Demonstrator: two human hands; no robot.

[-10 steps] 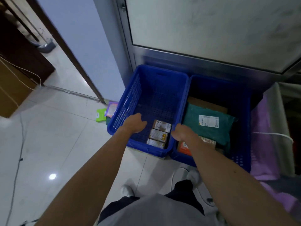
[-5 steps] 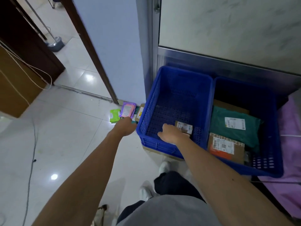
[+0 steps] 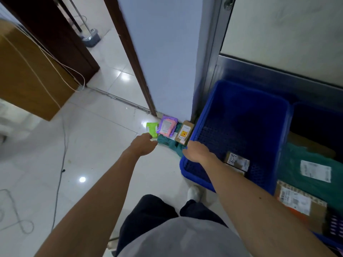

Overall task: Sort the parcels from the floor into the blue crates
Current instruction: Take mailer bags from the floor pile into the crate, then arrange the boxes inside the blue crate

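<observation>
On the floor at the wall corner lie a green parcel, a pink parcel and a brown box with a yellow sticker and dark handwriting (too blurred to read). They are just beyond the left hand, whose fingers are hidden, so I cannot tell their spread. The right hand, fingers likewise hidden, is at the near corner of the left crate, which holds small boxes with scrawled labels.

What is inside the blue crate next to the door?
In the left crate, small labelled cardboard boxes lie near the front wall. The right hand and forearm cover its front corner, so anything there is hidden.
</observation>
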